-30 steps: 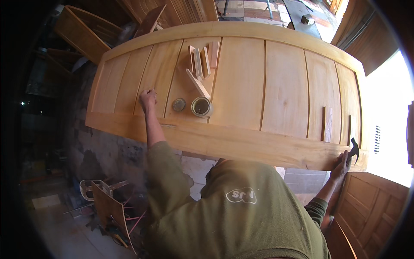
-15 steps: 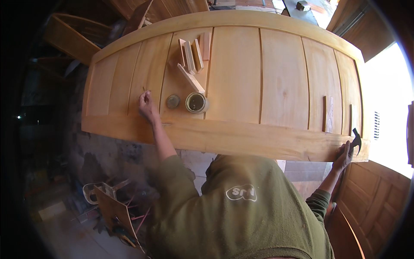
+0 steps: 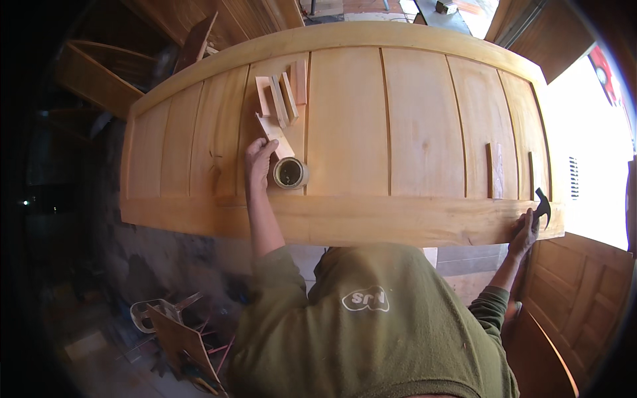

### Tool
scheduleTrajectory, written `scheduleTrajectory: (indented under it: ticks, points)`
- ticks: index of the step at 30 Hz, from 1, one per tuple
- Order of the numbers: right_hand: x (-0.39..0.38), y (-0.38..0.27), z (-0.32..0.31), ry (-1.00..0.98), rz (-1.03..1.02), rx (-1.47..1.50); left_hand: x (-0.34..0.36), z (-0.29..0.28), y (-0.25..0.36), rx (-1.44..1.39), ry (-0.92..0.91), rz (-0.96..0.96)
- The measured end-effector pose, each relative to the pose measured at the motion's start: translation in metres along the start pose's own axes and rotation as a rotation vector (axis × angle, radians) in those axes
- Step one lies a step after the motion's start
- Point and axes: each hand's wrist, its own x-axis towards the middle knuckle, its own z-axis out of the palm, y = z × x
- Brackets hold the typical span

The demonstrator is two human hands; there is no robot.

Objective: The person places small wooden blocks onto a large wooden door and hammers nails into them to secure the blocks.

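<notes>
My left hand (image 3: 257, 164) is closed on the near end of a short pale wood block (image 3: 275, 136), thumb on top, its broad face tilted into sight. Right beside that hand stands an open round can (image 3: 290, 173) with dark contents. Several more wood blocks (image 3: 283, 99) lean together just beyond. At the right end of the panelled wooden door (image 3: 352, 119), my right hand (image 3: 525, 232) grips a claw hammer (image 3: 543, 209) near its head, by the door's near edge. The hammer's handle is mostly hidden.
Two narrow wood strips (image 3: 496, 171) lie on the door's right part. More panelled woodwork (image 3: 577, 285) stands at the lower right. At lower left are a chair frame (image 3: 149, 317) and a leaning board (image 3: 182, 341). Wooden cabinet parts (image 3: 106, 76) stand at the far left.
My left hand has moved right, from the bare door panel to the wood block, which has turned to show its broad face. The round lid beside the can is now hidden. My right hand still holds the hammer.
</notes>
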Motion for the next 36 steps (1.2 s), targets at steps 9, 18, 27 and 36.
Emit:
scheduleTrajectory:
  ticks: [9,18,27,36]
  points:
    - [0.001,0.004,-0.007,0.004,0.014,-0.02,-0.015,-0.007,0.016,-0.224,0.067,-0.06]
    - [0.004,0.005,-0.009,-0.005,0.013,0.019,0.0,-0.007,0.016,0.866,0.413,0.029]
    - [0.005,0.008,-0.006,-0.035,-0.001,0.029,0.093,-0.003,0.044,1.113,0.37,0.418]
    - [0.0,0.004,-0.009,-0.024,0.021,0.018,-0.004,0.011,0.075,0.876,0.643,0.617]
